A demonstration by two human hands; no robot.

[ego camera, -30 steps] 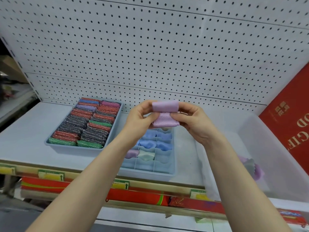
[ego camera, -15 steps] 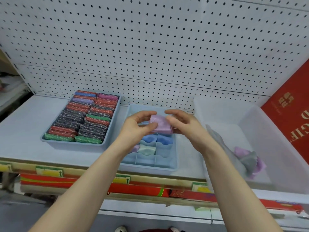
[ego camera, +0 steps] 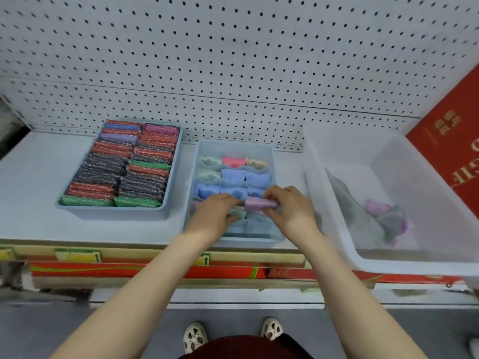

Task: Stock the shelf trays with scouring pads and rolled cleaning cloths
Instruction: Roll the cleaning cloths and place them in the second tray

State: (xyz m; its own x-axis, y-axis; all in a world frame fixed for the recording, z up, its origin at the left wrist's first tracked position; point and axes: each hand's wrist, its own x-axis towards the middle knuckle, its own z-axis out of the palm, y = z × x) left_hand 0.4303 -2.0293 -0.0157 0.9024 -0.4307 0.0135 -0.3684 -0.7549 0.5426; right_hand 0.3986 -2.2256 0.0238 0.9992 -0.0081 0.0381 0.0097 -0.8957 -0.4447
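Observation:
A rolled purple cloth (ego camera: 256, 204) sits low over the right column of the blue divided tray (ego camera: 234, 146), pinched between my left hand (ego camera: 216, 216) and my right hand (ego camera: 287, 207). The tray's back cells hold rolled cloths in green, pink, cream and blue. Its front cells are partly hidden by my hands. To the left, a second blue tray (ego camera: 108, 212) is packed with glittery scouring pads (ego camera: 124, 164) in red, black, green and purple.
A clear plastic bin (ego camera: 337, 229) at the right holds a few loose purple and grey cloths (ego camera: 386, 216). A red carton (ego camera: 451, 141) leans at the far right. White pegboard backs the shelf. Price labels line the shelf's front edge.
Both hands have lowered the purple cloth from chest height in front of the pegboard down into the divided tray, and the view has tilted downward.

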